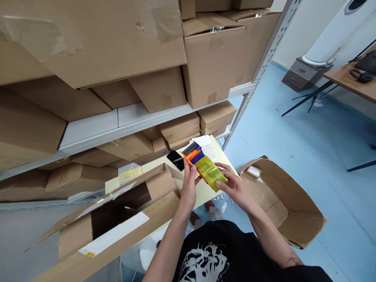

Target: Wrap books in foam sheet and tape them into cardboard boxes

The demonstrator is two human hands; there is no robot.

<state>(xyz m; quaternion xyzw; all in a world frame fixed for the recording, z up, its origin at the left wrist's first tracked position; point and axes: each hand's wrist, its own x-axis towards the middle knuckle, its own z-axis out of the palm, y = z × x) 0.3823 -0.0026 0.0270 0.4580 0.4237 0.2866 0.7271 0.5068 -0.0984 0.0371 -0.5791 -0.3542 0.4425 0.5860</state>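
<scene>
Both my hands hold a flat pack with a yellow-green end and orange, blue and black parts (205,166) over a pale yellow table (202,190). My left hand (188,184) grips its left edge with fingers closed. My right hand (235,184) pinches its lower right end. A black card-like object (175,159) lies on the table just left of the pack. White paper slips (202,141) lie beyond it.
An open cardboard box (123,219) sits at my left, another open box (288,203) on the blue floor at right. Metal shelving (141,117) stacked with cardboard boxes rises ahead. A wooden desk (352,80) and grey drawer unit (302,72) stand far right.
</scene>
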